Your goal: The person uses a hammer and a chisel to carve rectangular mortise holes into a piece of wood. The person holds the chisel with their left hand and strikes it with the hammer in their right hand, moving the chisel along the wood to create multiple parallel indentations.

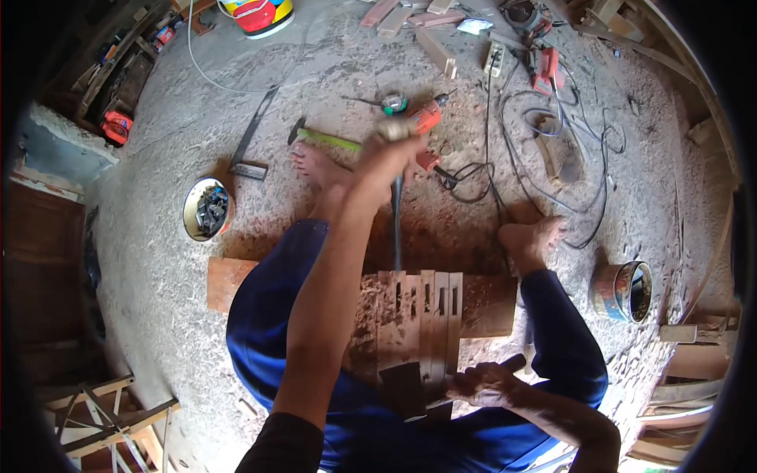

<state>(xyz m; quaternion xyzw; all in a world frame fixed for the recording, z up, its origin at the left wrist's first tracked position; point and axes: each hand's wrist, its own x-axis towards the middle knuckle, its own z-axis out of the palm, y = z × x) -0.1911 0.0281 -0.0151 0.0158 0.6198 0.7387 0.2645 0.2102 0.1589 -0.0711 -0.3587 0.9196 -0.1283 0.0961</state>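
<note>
My left hand (398,150), smeared by motion, is wrapped round the upper end of a long dark chisel (397,225). Its shaft points down to the far end of several wooden strips (430,315) with slots cut in them. Those strips lie side by side between my legs, across a brown board (489,306) strewn with shavings. Lower right, my right hand (482,385) is closed round the handle of a short tool (402,390) with a broad, dark, square head; its exact kind is unclear. That head lies over the near part of the strips.
An orange power drill (426,117), a tape measure (393,102), a green-handled hammer (331,140) and a try square (254,134) lie ahead. Cables (505,118) run to a power strip (494,59) and a red power tool (546,71). Tubs (188,213) (607,292) flank my legs.
</note>
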